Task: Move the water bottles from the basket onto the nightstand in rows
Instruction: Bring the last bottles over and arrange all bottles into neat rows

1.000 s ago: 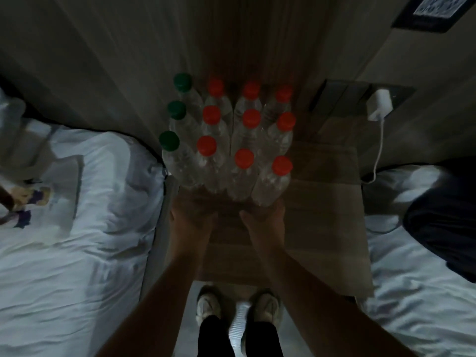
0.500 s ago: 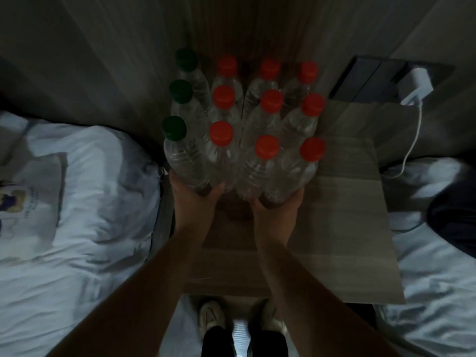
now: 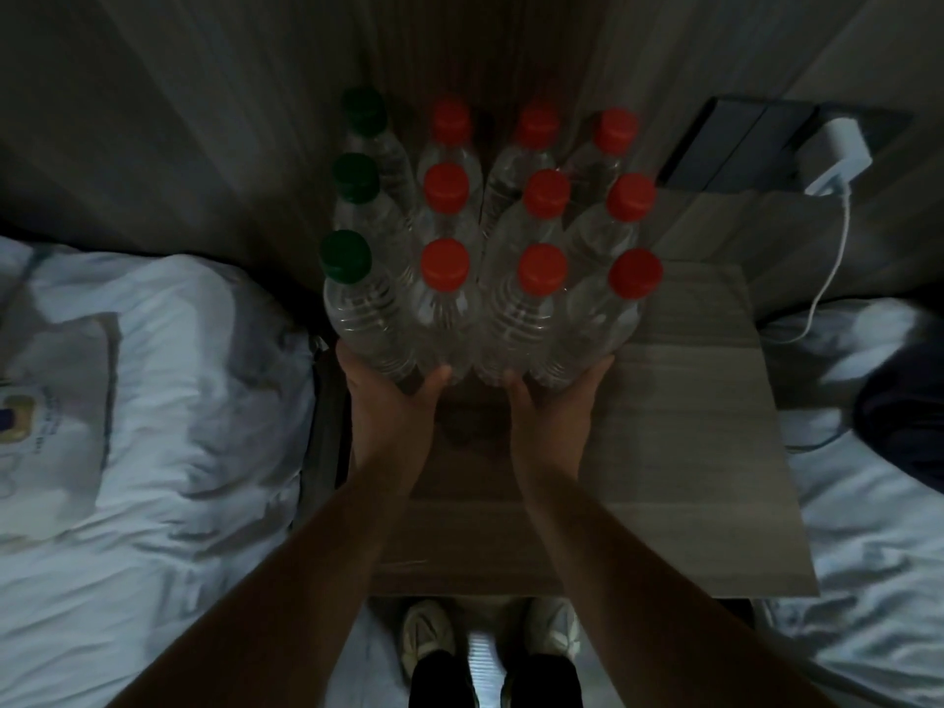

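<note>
Clear water bottles stand in three rows on the wooden nightstand (image 3: 689,411), at its back left. The left column has green caps (image 3: 345,256); the rest have red caps (image 3: 542,268). My left hand (image 3: 391,406) cups the bases of the front green-capped bottle (image 3: 368,324) and the red-capped one beside it. My right hand (image 3: 554,408) cups the bases of the two right front bottles (image 3: 603,329). My fingertips are hidden behind the bottles. No basket is in view.
White bedding lies on the left (image 3: 153,401) and on the right (image 3: 868,528) of the nightstand. A white charger (image 3: 838,150) sits in a wall socket at the back right, its cable hanging down. A dark garment (image 3: 909,416) lies on the right bed. My shoes (image 3: 429,641) stand below.
My hands have moved forward from just short of the front row to cupping the bottle bases. The view has shifted, so the bottles look closer.
</note>
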`<state>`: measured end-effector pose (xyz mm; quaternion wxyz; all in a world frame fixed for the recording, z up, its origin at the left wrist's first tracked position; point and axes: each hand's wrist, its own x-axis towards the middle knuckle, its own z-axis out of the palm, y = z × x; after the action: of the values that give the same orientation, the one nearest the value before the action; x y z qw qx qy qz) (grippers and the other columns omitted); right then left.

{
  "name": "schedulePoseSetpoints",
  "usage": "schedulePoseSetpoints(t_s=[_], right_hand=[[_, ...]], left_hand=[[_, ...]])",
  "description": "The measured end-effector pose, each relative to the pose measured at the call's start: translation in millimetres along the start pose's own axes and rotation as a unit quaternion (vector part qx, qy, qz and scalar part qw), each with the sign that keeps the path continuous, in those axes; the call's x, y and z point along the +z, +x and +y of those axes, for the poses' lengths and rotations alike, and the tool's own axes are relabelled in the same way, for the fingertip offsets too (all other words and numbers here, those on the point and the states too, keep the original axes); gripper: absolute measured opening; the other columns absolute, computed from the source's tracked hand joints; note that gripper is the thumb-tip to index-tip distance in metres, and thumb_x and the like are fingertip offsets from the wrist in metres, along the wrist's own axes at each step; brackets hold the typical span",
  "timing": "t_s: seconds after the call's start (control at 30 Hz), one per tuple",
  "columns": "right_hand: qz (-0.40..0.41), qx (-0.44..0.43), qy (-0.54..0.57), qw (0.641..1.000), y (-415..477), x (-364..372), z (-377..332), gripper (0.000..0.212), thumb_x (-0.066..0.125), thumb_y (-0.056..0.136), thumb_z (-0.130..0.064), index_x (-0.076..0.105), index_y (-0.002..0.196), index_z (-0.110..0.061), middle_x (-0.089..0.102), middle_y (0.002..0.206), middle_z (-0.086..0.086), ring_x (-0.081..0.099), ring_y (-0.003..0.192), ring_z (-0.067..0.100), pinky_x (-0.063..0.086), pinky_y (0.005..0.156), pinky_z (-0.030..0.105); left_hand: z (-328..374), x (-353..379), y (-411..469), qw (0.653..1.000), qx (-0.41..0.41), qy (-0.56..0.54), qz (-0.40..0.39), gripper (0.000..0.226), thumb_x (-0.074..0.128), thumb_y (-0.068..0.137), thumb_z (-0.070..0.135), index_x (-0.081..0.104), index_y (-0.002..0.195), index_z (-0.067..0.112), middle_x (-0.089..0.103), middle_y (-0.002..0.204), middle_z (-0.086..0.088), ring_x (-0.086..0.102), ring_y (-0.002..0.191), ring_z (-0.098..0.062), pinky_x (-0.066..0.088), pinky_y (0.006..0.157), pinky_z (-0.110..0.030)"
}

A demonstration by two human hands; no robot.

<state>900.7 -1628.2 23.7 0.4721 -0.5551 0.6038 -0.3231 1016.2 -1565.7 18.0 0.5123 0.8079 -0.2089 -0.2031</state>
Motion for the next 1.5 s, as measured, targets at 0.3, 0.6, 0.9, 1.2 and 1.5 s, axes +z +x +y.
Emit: schedulePoseSetpoints(t_s=[0.3,0.6,0.9,1.2,1.5], right_hand=[[0.006,-0.032,0.002,0.999,1,-25,-15,0.111,0.085,0.065,-0.034,0.013,0.149,-0.027,0.026,0.154,-0.01,0.026,0.14,0.003,0.028,0.117,0.032],[-0.053,0.083,0.008,0.995,5,-36,-30,0.115,0.084,0.067,-0.032,0.003,0.15,-0.028,0.042,0.146,-0.003,0.044,0.131,0.019,0.039,0.097,0.029],[-0.017,0.09,0.013,0.996,6,-2,-20,0.119,0.085,0.067,-0.027,-0.001,0.149,-0.026,0.04,0.148,0.002,0.043,0.134,0.021,0.038,0.105,0.03],[0.0,0.068,-0.008,0.998,9,4,-11,0.114,0.084,0.068,-0.026,0.003,0.148,-0.024,0.045,0.145,0.003,0.045,0.131,0.017,0.034,0.099,0.018],[-0.025,0.09,-0.039,0.995,13,-6,-8,0.124,0.087,0.051,-0.049,0.009,0.146,-0.026,0.03,0.152,0.002,0.033,0.139,0.024,0.037,0.11,0.046]], left_hand=[[2,-19,3,1.0,0.0,0.009,0.009,0.109,0.081,0.059,0.047,0.015,0.145,0.029,0.029,0.15,0.002,0.033,0.137,-0.016,0.036,0.11,-0.047],[0,-35,17,0.995,-0.084,-0.029,-0.038,0.112,0.084,0.06,0.049,0.014,0.145,0.027,0.037,0.148,-0.005,0.043,0.133,-0.023,0.04,0.105,-0.044],[10,-8,12,0.994,-0.089,0.032,-0.057,0.096,0.078,0.072,0.032,0.017,0.144,0.013,0.03,0.115,0.016,0.032,0.108,-0.001,0.033,0.083,-0.012],[10,-6,12,0.992,-0.085,0.066,-0.061,0.086,0.074,0.075,0.033,0.02,0.138,0.01,0.042,0.123,0.014,0.042,0.113,-0.002,0.032,0.087,-0.013],[16,-21,0,0.984,-0.132,0.097,-0.072,0.113,0.072,0.066,0.059,0.005,0.147,0.02,0.021,0.154,-0.006,0.034,0.136,-0.028,0.037,0.101,-0.039]])
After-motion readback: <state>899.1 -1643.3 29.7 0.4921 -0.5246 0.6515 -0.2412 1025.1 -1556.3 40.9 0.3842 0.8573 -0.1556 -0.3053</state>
